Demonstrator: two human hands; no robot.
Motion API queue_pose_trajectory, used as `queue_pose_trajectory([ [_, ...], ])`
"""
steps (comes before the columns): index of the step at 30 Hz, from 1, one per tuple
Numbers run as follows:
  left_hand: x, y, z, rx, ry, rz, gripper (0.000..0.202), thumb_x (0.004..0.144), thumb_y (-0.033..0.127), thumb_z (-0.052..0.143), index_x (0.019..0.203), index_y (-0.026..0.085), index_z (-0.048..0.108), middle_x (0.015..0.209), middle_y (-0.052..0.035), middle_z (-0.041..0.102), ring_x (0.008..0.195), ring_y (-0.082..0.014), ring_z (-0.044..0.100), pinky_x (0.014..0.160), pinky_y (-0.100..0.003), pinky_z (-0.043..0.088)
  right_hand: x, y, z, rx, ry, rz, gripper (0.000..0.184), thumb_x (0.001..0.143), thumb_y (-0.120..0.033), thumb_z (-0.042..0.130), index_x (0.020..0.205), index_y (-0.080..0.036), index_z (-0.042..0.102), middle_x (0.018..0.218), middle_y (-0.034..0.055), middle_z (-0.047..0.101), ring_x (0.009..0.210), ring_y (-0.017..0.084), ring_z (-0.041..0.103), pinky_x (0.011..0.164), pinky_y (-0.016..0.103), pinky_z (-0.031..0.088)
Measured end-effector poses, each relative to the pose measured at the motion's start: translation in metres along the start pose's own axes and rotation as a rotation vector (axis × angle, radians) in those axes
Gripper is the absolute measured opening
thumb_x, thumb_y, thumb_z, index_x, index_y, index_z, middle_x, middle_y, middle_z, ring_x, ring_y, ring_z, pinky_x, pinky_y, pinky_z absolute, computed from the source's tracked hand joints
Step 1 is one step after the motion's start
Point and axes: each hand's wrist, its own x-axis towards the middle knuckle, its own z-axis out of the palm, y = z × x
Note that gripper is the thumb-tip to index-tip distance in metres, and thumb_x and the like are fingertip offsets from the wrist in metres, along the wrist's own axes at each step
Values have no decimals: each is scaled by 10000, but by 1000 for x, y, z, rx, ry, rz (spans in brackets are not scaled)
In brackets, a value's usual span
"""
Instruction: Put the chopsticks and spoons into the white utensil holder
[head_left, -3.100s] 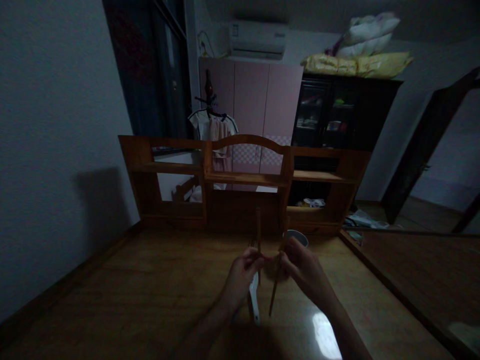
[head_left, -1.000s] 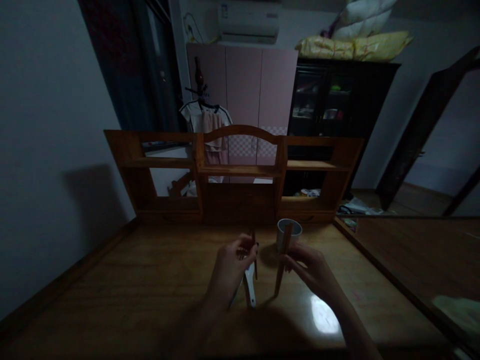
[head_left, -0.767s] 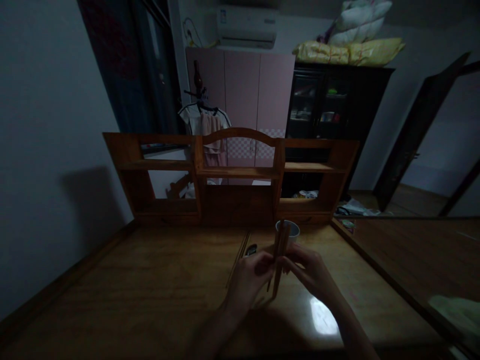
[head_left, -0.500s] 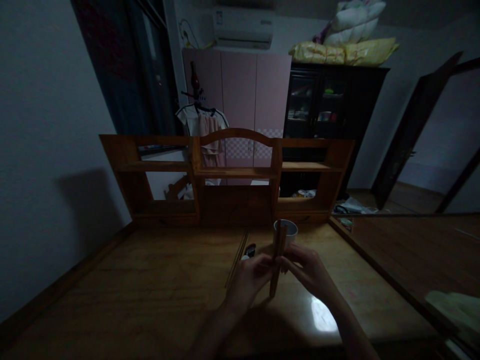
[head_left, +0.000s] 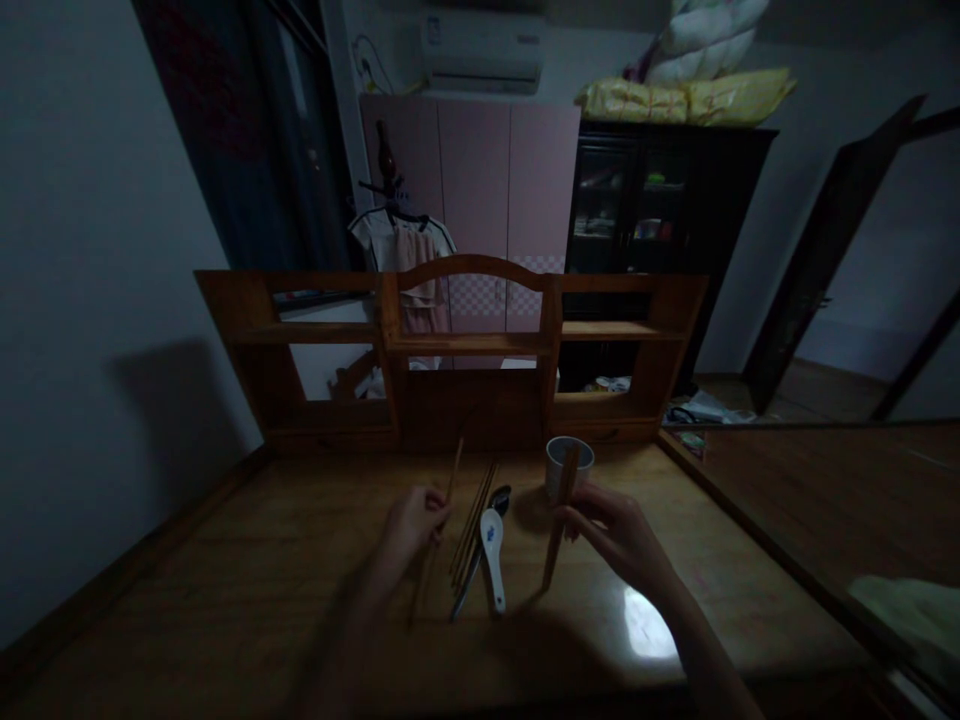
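My left hand (head_left: 415,522) pinches a wooden chopstick (head_left: 454,472), held tilted over the left middle of the desk. On the other side, my right hand (head_left: 607,525) grips a small bundle of chopsticks (head_left: 561,515) near its middle, in front of a pale cup (head_left: 556,462). Between the hands lie a few loose chopsticks (head_left: 472,525), side by side on the wood. Next to them rest a white soup spoon (head_left: 492,548) with a blue mark and a dark metal spoon (head_left: 500,498), whose handle runs beneath or beside the white one.
The wooden desk (head_left: 247,600) has a shelf unit (head_left: 472,345) along its back edge. A wall (head_left: 90,400) borders the left side, and a raised wooden edge (head_left: 757,540) runs down the right. Light glares off the desk near my right forearm.
My left hand has moved left, away from the bundle, carrying one chopstick. The white spoon it was covering now shows. My right hand has stayed nearly in place with the other chopsticks.
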Motion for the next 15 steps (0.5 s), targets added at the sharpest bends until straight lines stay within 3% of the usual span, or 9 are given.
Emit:
queue_pose_trajectory([
  [2, 2, -17, 0, 88, -53, -50, 122, 697, 193, 653, 681, 168, 535, 516, 35, 590, 384, -127, 571, 372, -197, 394, 0, 1, 0, -2, 9, -1, 230, 927, -376, 537, 862, -179, 637, 757, 25, 612, 686, 154, 624, 590, 250, 517],
  [5, -6, -22, 5, 214, -82, -46, 132, 695, 215, 658, 665, 182, 534, 493, 45, 581, 393, -129, 567, 394, -198, 367, 2, 1, 2, 17, 10, -4, 222, 928, -372, 535, 871, -180, 633, 779, 32, 615, 701, 157, 626, 599, 255, 526],
  [11, 3, 11, 16, 441, 50, 140, 227, 837, 390, 546, 793, 183, 627, 845, -74, 688, 846, -212, 633, 679, -273, 410, 3, -2, 5, -15, -5, -3, 221, 931, -352, 535, 853, -178, 647, 788, 33, 611, 704, 156, 614, 599, 259, 510],
  [15, 25, 29, 37, 520, 12, 245, 245, 877, 390, 530, 904, 169, 632, 950, -58, 680, 924, -188, 615, 773, -292, 442, 3, -4, 5, -35, -1, -4, 217, 931, -348, 538, 863, -179, 656, 780, 29, 600, 684, 151, 599, 594, 264, 501],
])
